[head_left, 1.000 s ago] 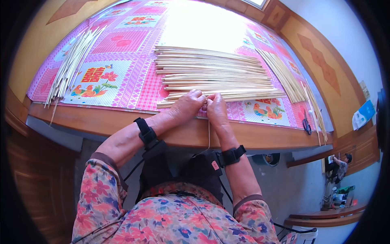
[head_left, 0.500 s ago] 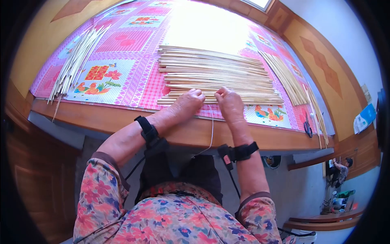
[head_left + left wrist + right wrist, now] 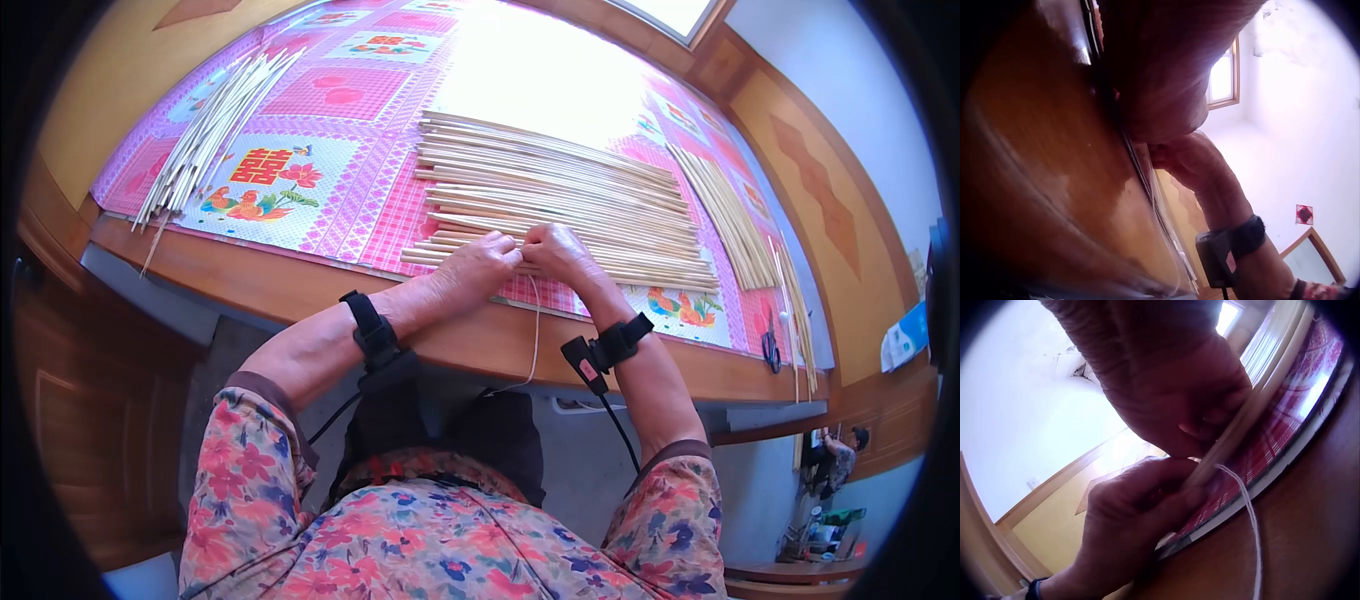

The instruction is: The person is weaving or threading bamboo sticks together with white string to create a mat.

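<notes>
Long pale sticks [image 3: 575, 215] lie side by side in a mat-like row on the patterned tablecloth. At the row's near edge, my left hand [image 3: 478, 265] pinches a stick [image 3: 1232, 439] between thumb and fingers. My right hand [image 3: 562, 252] is right beside it, its bent fingers against the same stick; its fingertips are partly hidden. A white string [image 3: 1250, 515] emerges under the stick where the hands meet. It hangs over the table edge toward the lap in the head view. In the left wrist view my left hand [image 3: 1160, 69] hides most of the work.
Loose thin sticks [image 3: 215, 135] lie in a bundle at the left. Another bundle of sticks [image 3: 725, 220] lies right of the row, with scissors [image 3: 770, 350] near the table's right edge. A person [image 3: 838, 460] sits far off at the right.
My right hand has moved away from the string's hanging part, up and over the near sticks, then back beside my left hand. The left hand stays at the same stick. The head view has shifted slightly.
</notes>
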`<state>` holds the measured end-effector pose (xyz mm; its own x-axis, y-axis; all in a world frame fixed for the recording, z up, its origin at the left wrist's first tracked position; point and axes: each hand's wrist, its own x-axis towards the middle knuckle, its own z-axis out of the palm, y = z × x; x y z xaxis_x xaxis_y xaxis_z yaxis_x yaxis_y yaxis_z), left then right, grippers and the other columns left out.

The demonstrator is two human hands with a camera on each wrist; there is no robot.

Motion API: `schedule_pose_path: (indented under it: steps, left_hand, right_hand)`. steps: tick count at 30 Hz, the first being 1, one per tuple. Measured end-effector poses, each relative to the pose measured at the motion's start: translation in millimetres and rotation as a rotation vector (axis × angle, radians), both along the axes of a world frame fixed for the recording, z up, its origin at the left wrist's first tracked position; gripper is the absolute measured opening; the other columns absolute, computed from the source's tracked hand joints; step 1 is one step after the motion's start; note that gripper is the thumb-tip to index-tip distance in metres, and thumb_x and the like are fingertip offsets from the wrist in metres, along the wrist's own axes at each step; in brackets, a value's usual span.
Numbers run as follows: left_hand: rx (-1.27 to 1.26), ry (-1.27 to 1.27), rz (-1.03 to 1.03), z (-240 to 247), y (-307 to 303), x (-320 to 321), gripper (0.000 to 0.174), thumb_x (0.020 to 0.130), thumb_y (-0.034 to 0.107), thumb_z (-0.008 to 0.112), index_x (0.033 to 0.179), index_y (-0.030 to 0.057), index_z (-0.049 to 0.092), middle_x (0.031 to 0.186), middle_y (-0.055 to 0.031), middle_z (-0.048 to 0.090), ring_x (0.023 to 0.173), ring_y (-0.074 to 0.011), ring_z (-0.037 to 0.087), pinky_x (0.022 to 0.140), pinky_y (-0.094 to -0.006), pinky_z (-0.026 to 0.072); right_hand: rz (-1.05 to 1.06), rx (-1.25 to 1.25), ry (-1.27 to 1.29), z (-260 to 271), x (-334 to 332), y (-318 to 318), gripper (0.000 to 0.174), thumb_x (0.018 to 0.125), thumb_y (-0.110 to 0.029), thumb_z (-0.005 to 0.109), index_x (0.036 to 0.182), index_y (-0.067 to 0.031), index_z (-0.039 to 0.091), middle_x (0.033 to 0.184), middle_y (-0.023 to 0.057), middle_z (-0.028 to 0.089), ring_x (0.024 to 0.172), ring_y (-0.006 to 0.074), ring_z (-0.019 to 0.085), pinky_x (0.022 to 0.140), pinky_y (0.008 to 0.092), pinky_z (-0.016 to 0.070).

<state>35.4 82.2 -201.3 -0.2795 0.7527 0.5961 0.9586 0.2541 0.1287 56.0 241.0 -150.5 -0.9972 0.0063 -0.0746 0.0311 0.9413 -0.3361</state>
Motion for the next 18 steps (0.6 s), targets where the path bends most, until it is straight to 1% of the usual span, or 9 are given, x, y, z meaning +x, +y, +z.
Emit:
schedule_pose_path:
  steps: [5,7,9,10,11,13,16,17,18]
  left_hand:
    - [0.008,-0.005,-0.061,-3,4,3,0.014,0.066,0.002,0.052,0.079,-0.0010,0.052,0.081,-0.0125,0.051,0.081,-0.0272,0.052,0.073,-0.0342,0.0458]
    - [-0.006,0.021,-0.054,0,2,5,0.013,0.067,0.004,0.053,0.079,-0.0002,0.052,0.080,-0.0125,0.051,0.081,-0.0273,0.052,0.073,-0.0346,0.0458]
    - [-0.009,0.042,-0.080,2,4,4,0.012,0.068,0.005,0.054,0.079,0.0006,0.052,0.080,-0.0124,0.050,0.081,-0.0275,0.053,0.073,-0.0350,0.0458]
    - [-0.021,-0.023,-0.036,4,-2,-3,0.011,0.070,0.006,0.055,0.079,0.0015,0.052,0.080,-0.0123,0.050,0.081,-0.0274,0.052,0.073,-0.0352,0.0457]
    - [-0.033,-0.085,0.018,6,-9,-9,0.010,0.071,0.008,0.056,0.079,0.0025,0.052,0.079,-0.0121,0.050,0.081,-0.0273,0.052,0.073,-0.0354,0.0455]
    - [-0.133,-0.002,0.008,11,-14,-13,0.009,0.075,0.010,0.056,0.080,0.0036,0.052,0.080,-0.0117,0.050,0.082,-0.0273,0.052,0.073,-0.0354,0.0455]
    - [-0.175,0.075,-0.045,12,-16,-16,0.010,0.074,0.010,0.057,0.080,0.0036,0.052,0.081,-0.0107,0.050,0.082,-0.0269,0.052,0.073,-0.0352,0.0454]
    - [-0.198,0.085,-0.087,13,-18,-20,0.010,0.075,0.011,0.057,0.080,0.0037,0.052,0.081,-0.0106,0.050,0.082,-0.0270,0.052,0.073,-0.0355,0.0453]
    - [-0.218,0.096,-0.124,12,-21,-22,0.010,0.075,0.011,0.056,0.080,0.0038,0.052,0.081,-0.0104,0.050,0.083,-0.0271,0.052,0.073,-0.0358,0.0453]
  right_hand:
    - [-0.135,-0.142,0.121,-19,-7,7,0.020,0.067,-0.023,0.054,0.076,-0.0089,0.066,0.076,0.0175,0.062,0.073,0.0341,0.060,0.066,0.0399,0.0478]
    - [0.062,-0.179,0.598,-20,-35,12,0.016,0.070,-0.019,0.053,0.072,-0.0056,0.063,0.068,0.0162,0.061,0.070,0.0277,0.062,0.059,0.0353,0.0481]
    - [-0.206,-0.703,0.346,12,-33,10,0.015,0.075,-0.014,0.052,0.072,-0.0027,0.061,0.068,0.0146,0.061,0.068,0.0224,0.063,0.054,0.0318,0.0489]
    - [-0.226,-1.150,0.376,16,-28,9,0.013,0.079,-0.014,0.053,0.076,-0.0021,0.057,0.072,0.0119,0.060,0.064,0.0192,0.062,0.051,0.0301,0.0501]
    - [-0.217,-1.151,0.373,16,-25,10,0.013,0.079,-0.014,0.053,0.076,-0.0021,0.057,0.072,0.0119,0.060,0.064,0.0192,0.062,0.051,0.0301,0.0501]
    - [-0.204,-1.627,0.125,19,-17,13,0.013,0.080,-0.016,0.056,0.078,-0.0032,0.054,0.077,0.0101,0.059,0.061,0.0199,0.061,0.051,0.0297,0.0515]
    - [-0.097,-1.585,0.072,6,-31,45,0.010,0.083,-0.014,0.053,0.076,-0.0065,0.053,0.069,0.0071,0.056,0.049,0.0166,0.052,0.043,0.0287,0.0423]
    - [-0.091,-1.355,0.257,16,-36,69,0.006,0.078,-0.010,0.055,0.075,-0.0057,0.053,0.064,0.0063,0.053,0.047,0.0184,0.048,0.043,0.0311,0.0379]
    - [0.040,-0.549,0.688,5,-70,134,0.009,0.069,-0.009,0.058,0.073,-0.0034,0.053,0.061,0.0060,0.049,0.051,0.0200,0.049,0.047,0.0325,0.0391]
